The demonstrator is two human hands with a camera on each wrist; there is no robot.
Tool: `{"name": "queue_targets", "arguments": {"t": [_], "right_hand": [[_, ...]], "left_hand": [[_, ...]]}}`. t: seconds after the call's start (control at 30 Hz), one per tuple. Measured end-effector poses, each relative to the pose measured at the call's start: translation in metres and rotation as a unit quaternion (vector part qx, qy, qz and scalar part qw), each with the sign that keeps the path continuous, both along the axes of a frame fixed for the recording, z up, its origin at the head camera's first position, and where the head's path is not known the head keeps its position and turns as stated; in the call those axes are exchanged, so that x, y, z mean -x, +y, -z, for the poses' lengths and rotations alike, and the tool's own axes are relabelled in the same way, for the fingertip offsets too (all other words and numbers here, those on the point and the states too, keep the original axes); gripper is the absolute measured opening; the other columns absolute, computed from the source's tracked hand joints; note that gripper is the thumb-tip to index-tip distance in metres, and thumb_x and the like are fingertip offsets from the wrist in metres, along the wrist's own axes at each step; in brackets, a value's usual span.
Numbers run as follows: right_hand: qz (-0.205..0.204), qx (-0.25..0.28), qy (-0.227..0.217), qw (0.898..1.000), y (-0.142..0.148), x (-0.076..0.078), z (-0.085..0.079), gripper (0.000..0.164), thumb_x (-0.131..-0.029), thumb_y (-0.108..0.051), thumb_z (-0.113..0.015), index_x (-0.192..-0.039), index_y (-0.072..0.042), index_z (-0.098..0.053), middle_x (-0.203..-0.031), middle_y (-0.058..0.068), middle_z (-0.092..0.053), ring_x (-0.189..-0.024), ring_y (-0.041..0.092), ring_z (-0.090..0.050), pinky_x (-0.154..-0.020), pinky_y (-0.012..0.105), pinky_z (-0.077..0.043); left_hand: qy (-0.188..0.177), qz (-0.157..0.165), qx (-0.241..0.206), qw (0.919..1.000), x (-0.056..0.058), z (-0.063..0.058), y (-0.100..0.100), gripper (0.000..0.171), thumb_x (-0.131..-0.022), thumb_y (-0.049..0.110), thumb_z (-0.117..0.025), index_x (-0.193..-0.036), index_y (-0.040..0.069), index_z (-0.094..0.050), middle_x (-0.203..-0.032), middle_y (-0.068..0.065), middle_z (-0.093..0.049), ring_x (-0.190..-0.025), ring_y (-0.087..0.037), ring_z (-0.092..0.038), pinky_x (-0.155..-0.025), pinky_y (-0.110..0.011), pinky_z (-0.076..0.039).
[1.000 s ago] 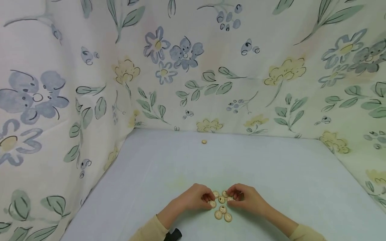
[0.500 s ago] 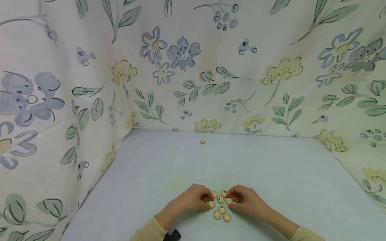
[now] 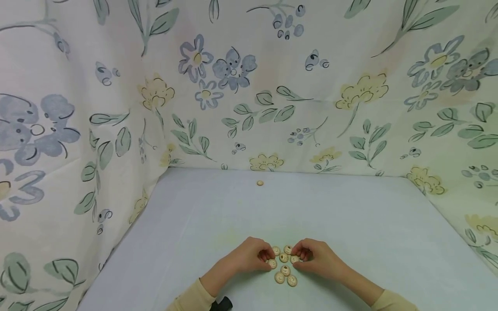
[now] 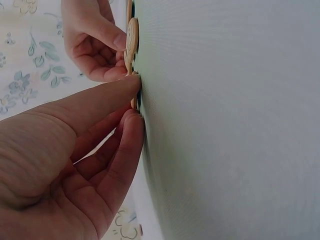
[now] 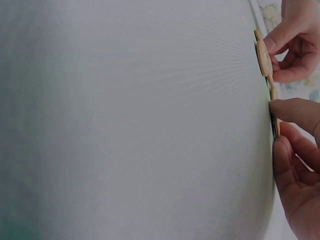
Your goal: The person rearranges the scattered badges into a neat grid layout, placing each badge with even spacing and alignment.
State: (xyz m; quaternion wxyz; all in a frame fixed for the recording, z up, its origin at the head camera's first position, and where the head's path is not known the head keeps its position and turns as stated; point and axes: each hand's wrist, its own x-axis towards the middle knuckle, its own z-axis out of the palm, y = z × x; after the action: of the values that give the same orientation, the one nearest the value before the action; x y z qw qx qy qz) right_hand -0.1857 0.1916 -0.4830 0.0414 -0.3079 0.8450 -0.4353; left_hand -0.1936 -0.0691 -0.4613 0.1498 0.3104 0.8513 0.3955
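Note:
Several round wooden discs with small printed faces lie in a cluster on the white tabletop, seen in the head view. My left hand (image 3: pixel 254 255) pinches the leftmost disc (image 3: pixel 272 264) between thumb and fingertips, at the table surface. On the opposite side, my right hand (image 3: pixel 317 257) pinches another disc (image 3: pixel 294 259) by its edges. Between the hands sits a middle disc (image 3: pixel 284 258), with an upper left disc (image 3: pixel 276 250) and an upper right disc (image 3: pixel 288 249) behind it. In the left wrist view, the thumb covers much of the held disc (image 4: pixel 134 103).
Nearer the person lie a disc (image 3: pixel 285 271) and two more, a lower left disc (image 3: pixel 279 277) and a lower right disc (image 3: pixel 292 280). A lone disc (image 3: pixel 260 183) lies near the table's far edge. Flowered cloth (image 3: pixel 241 121) hangs around the table (image 3: pixel 218 203).
The head view has shifted slightly. My right fingers have drawn back a little, showing more of the right-hand disc. Both hands otherwise keep their places around the cluster.

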Motion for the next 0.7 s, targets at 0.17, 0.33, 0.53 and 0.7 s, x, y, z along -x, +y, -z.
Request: {"name": "queue_targets", "arguments": {"t": [0.17, 0.33, 0.53, 0.7], "right_hand": [[-0.001, -0.002, 0.006, 1.000, 0.0001, 0.0011, 0.0013, 0.022, -0.080, -0.020, -0.081, -0.095, -0.014, -0.067, -0.086, -0.007, -0.063, -0.072, 0.012, -0.058, -0.063, 0.022, -0.050], [0.001, 0.000, 0.006, 1.000, -0.0001, 0.0018, 0.0011, 0.022, -0.079, -0.021, -0.082, -0.095, -0.014, -0.068, -0.085, -0.007, -0.064, -0.072, 0.012, -0.059, -0.063, 0.022, -0.050], [0.009, -0.011, -0.002, 1.000, 0.0003, 0.0026, 0.0015, 0.022, -0.079, -0.021, -0.082, -0.094, -0.015, -0.068, -0.084, -0.008, -0.063, -0.072, 0.010, -0.058, -0.063, 0.022, -0.050], [0.004, -0.011, -0.001, 1.000, 0.0006, 0.0020, 0.0011, 0.021, -0.080, -0.022, -0.081, -0.094, -0.014, -0.068, -0.083, -0.008, -0.063, -0.072, 0.008, -0.058, -0.062, 0.022, -0.050]], "left_hand": [[-0.007, -0.003, -0.003, 1.0000, -0.0001, 0.0011, -0.0005, 0.017, -0.077, 0.003, -0.081, -0.091, 0.007, -0.072, -0.076, 0.007, -0.062, -0.067, 0.001, -0.052, -0.064, -0.016, -0.047], [-0.003, -0.002, -0.007, 1.0000, -0.0004, 0.0006, -0.0004, 0.016, -0.077, 0.003, -0.081, -0.090, 0.007, -0.072, -0.077, 0.007, -0.063, -0.067, 0.001, -0.052, -0.064, -0.016, -0.047], [0.003, -0.001, -0.008, 1.0000, -0.0017, -0.0015, 0.0001, 0.016, -0.077, 0.002, -0.080, -0.090, 0.006, -0.072, -0.076, 0.006, -0.063, -0.067, 0.002, -0.052, -0.063, -0.016, -0.047], [0.003, -0.002, -0.006, 1.0000, -0.0021, -0.0007, 0.0003, 0.015, -0.077, 0.002, -0.080, -0.089, 0.006, -0.072, -0.076, 0.006, -0.063, -0.066, 0.001, -0.052, -0.063, -0.016, -0.047]]}}
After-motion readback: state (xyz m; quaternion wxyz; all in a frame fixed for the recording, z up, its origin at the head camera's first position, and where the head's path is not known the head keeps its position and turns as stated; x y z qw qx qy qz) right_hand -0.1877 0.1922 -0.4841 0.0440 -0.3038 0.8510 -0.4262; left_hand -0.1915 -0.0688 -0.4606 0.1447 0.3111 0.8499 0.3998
